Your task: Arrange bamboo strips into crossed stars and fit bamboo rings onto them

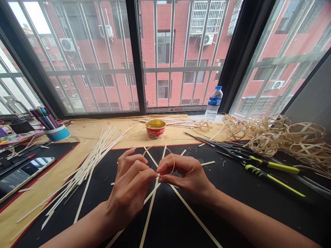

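Fingers [165, 167] pinching thin bamboo hoop [168, 148], black mat [181, 220]

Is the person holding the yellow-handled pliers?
No, the left hand and right hand pinch a thin strip bent into a loop, while the pliers lie off to the right on the black mat.

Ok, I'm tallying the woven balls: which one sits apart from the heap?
The small woven strip ball just in front of the water bottle. Every other ball is bunched together in the heap further right.
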`<state>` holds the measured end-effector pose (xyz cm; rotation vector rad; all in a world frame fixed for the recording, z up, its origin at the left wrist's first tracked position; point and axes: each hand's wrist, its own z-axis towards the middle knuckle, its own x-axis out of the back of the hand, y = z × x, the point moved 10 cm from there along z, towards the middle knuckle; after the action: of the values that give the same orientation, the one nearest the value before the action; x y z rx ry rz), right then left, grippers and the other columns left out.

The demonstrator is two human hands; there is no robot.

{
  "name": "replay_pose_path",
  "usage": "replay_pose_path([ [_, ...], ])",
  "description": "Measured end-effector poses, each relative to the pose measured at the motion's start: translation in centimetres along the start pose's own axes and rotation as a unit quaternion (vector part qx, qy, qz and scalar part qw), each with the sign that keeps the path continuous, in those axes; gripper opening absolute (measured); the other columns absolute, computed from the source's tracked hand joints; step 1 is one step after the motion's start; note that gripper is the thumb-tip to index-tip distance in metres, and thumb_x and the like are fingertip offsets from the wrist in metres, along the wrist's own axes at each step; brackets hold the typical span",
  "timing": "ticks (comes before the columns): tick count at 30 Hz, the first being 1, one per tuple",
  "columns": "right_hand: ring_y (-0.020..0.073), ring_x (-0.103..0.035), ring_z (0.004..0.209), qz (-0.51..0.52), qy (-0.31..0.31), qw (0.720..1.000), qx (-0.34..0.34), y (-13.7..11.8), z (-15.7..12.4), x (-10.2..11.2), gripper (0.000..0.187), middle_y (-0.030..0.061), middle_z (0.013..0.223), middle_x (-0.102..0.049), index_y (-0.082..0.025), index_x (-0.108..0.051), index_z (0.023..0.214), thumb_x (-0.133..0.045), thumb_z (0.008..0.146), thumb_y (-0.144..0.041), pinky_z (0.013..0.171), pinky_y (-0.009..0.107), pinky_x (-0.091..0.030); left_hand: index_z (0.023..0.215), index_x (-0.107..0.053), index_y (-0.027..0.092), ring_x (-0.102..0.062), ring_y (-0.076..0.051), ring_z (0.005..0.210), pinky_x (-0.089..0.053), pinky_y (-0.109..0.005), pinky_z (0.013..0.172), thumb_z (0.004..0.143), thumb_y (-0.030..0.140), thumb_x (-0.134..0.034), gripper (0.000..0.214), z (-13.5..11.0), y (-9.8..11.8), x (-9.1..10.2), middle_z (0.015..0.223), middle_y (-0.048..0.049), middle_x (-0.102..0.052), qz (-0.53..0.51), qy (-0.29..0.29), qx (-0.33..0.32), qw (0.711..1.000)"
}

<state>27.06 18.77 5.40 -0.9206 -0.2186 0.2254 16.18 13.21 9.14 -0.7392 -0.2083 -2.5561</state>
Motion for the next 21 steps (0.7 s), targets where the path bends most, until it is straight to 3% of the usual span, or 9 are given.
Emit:
replay_pose_path([
  [13,0.0139,-0.062,0.069,0.021,0.018,1.000,-0.015,0.0,-0.2,0.1,0.010,0.0028,0.073,-0.068,-0.019,-0.071,0.074,-0.075,0.074,-0.027,0.063,0.026,-0.053,0.088,-0.059,0.018,-0.053,-0.020,0.086,-0.040,-0.053,0.094,0.080,-0.003,-0.055,0.023,0.1,0.1,0.2,0.071,-0.0009,-0.057,0.000,0.006,-0.009,1.000],
  [21,0.0129,-0.061,0.065,0.083,0.050,0.993,-0.070,1.2,-0.4,0.0,0.015,0.0017,0.071,-0.066,-0.019,-0.071,0.069,-0.080,0.067,-0.031,0.062,0.025,-0.055,0.089,-0.059,0.019,-0.053,-0.019,0.083,-0.042,-0.053,0.092,0.081,-0.001,-0.057,0.021,0.5,0.1,0.2,0.070,-0.0001,-0.058,0.002,0.009,-0.003,1.000],
])
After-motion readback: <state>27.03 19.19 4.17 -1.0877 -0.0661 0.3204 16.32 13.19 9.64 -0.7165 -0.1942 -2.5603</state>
